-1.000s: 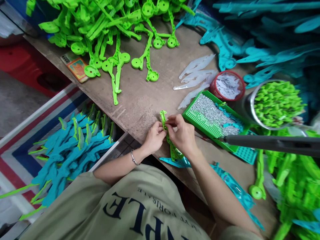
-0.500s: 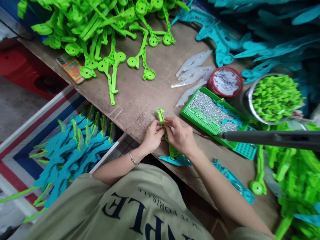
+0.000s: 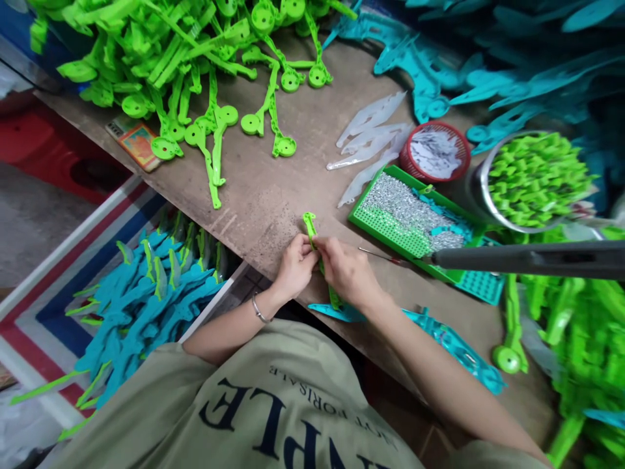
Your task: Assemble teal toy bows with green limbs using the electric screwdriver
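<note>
1. Pinching the green strip [image 3: 309,225] near its middle, the left hand [image 3: 296,264] has thumb and fingers closed on it; the strip's hooked tip points to 12 o'clock.
2. The right hand [image 3: 344,267] meets it from 3 o'clock, its fingertips bunched on the same strip. Whether they also hold some small part, I cannot tell. If either pinch loosened or pushed unevenly, the strip could twist, and anything small between the fingers could drop out.
3. At 6 o'clock the strip's lower end shows over a teal piece [image 3: 336,312] by the bench [image 3: 273,195] edge. It could catch there or nudge that piece off, since little bench lies beneath it.
4. At 3 o'clock lies a thin rod [image 3: 375,253], its tip near the right wrist; an outward swing could knock it.
5. Between 2 and 3 o'clock sits the tray [image 3: 374,225] of small silvery parts, low-walled, so a bump from the forearm might spill some.
6. At 4 o'clock another teal part [image 3: 454,348] rests close to the right forearm, where a sleeve or elbow might drag it.
7. Farther out: clear pieces [image 3: 374,114] at 1, red basket [image 3: 409,156] at 2, green pile [image 3: 161,52] between 10 and 11, teal stack [image 3: 146,299] at 9.
</note>
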